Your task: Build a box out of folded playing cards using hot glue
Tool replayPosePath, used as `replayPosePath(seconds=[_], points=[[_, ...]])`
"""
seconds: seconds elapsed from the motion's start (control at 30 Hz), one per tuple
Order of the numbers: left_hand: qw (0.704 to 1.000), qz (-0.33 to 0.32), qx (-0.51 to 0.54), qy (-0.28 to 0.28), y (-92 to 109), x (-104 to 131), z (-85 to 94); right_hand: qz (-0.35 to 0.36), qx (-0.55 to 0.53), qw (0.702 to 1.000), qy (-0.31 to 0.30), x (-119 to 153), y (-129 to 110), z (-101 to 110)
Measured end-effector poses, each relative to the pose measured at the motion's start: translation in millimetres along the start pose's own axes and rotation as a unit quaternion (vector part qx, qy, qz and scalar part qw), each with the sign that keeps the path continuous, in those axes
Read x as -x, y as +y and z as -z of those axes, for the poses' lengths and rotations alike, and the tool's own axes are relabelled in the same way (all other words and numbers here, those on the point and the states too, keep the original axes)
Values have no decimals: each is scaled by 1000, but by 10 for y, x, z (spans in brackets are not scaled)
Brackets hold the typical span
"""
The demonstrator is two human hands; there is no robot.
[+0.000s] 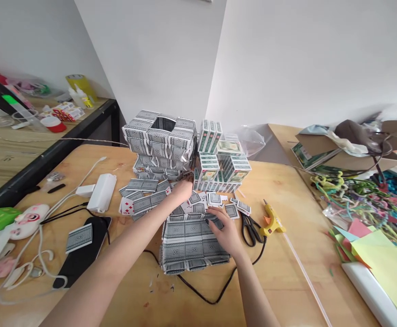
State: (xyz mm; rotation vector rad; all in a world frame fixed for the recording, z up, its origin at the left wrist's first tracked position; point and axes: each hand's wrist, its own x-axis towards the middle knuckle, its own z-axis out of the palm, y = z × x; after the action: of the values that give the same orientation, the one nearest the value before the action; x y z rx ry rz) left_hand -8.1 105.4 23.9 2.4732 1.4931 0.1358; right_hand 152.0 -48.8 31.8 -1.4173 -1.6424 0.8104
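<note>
One card-built tray (192, 240) is lying on the bench (283, 281), long axis running left-right, open face pointing up; the right hand (226, 231), loosely spread, is touching its far-right part; the left hand's (184, 188) grip is unclear.

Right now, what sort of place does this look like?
Probably a craft room or hobby workspace: a yellow glue gun and scissors lie on the wooden table near structures built of playing cards, with a pile of colored pipe cleaners at the right.
</note>
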Motion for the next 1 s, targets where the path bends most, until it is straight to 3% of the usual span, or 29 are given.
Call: replayPosePath(seconds=[0.17,0.3,0.53,0.77,0.87,1.0], points=[[1000,11,-27,2,-11,128,28,-1,2,1000,11,24,19,-27],[998,38,-49,24,20,37,77,6,10,1000,16,31,16,-34],[997,43,-58,2,39,-105,116,6,-1,1000,26,28,53,-54],[996,75,-40,31,-47,82,240,0,-16,999,31,36,90,-57],[994,94,6,59,-149,259,312,-3,-21,999,32,39,95,-55],[959,138,233,81,-321,510,390,-5,-28,999,33,40,91,-52]])
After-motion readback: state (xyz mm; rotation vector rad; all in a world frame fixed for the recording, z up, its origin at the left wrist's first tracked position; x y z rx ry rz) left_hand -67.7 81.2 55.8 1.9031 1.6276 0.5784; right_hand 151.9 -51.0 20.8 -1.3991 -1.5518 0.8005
